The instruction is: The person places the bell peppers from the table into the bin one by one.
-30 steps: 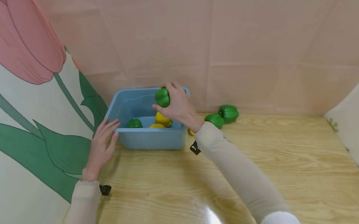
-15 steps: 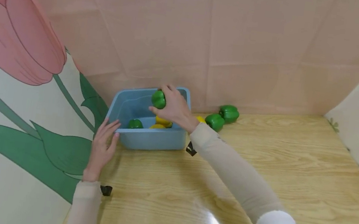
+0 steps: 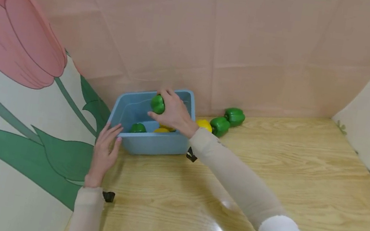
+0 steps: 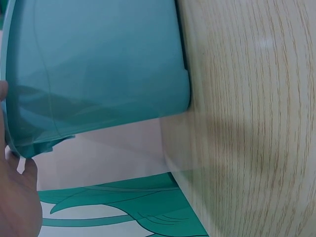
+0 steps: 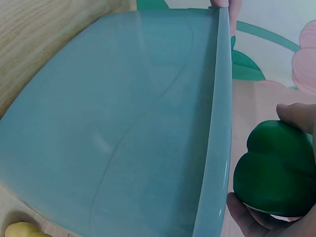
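My right hand (image 3: 173, 112) holds a green bell pepper (image 3: 157, 104) above the blue plastic tub (image 3: 156, 144). In the right wrist view, thumb and fingers wrap this pepper (image 5: 276, 168) beyond the tub's rim (image 5: 217, 128). At the tub's near left corner, my left hand (image 3: 104, 155) grips the rim, thumb on the front side and fingers along the left side. The left wrist view shows that hand (image 4: 19, 197) at the rim corner, partly cut off by the frame. Inside the tub lie another green pepper (image 3: 138, 128) and yellow peppers (image 3: 161, 130), partly hidden by the front wall.
Right of the tub, a yellow pepper (image 3: 204, 124) and two green peppers, one nearer (image 3: 219, 126) and one farther (image 3: 235, 116), lie on the wooden table (image 3: 270, 163). A pink cloth (image 3: 269, 44) hangs behind, with a flower-printed cloth (image 3: 16, 28) at the left.
My right hand has moved a little left and slightly down with the green pepper, uncovering the yellow pepper beside the tub. The left hand has stayed at the corner.
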Action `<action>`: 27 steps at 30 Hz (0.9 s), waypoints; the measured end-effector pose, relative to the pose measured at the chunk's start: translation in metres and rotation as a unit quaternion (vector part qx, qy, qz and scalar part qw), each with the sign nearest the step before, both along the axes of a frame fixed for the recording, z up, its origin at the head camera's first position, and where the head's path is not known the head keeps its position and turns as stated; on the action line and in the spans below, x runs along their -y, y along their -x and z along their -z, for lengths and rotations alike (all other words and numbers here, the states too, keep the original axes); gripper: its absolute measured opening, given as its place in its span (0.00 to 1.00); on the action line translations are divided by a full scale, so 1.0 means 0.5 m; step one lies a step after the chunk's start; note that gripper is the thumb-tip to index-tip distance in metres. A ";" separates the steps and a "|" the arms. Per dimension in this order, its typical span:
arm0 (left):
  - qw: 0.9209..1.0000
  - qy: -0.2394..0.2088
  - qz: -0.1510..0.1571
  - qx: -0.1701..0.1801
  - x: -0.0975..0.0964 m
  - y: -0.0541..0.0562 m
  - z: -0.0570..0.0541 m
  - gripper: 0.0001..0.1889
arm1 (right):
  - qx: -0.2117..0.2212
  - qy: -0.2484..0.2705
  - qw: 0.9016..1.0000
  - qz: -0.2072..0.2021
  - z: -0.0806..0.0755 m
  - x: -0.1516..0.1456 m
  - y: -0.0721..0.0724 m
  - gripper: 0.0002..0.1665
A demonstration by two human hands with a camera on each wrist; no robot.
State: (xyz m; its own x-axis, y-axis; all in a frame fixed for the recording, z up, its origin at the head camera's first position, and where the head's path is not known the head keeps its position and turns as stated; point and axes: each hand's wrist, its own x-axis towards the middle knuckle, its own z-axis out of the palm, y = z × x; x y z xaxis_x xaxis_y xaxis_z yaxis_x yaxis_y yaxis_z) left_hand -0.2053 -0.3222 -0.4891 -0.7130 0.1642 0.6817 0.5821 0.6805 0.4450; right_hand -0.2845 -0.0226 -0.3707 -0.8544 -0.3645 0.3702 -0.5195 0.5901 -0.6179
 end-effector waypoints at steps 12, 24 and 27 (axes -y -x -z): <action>1.000 -0.010 -0.002 -0.018 -0.003 -0.004 -0.005 0.18 | -0.004 0.003 1.000 -0.006 0.012 0.022 0.001 0.39; 1.000 -0.003 0.003 -0.013 -0.004 0.000 -0.006 0.19 | 0.020 -0.014 1.000 0.005 0.023 0.040 0.001 0.38; 1.000 -0.002 0.003 -0.014 -0.004 -0.001 -0.004 0.19 | 0.023 -0.019 1.000 0.005 0.031 0.044 0.003 0.38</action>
State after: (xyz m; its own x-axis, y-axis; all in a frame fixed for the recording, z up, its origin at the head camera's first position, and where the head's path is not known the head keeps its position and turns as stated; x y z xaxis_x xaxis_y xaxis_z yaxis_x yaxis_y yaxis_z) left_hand -0.2050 -0.3202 -0.4873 -0.6921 0.1647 0.7028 0.5985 0.6752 0.4311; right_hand -0.2862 -0.0448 -0.3863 -0.8739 -0.3684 0.3170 -0.4850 0.6187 -0.6181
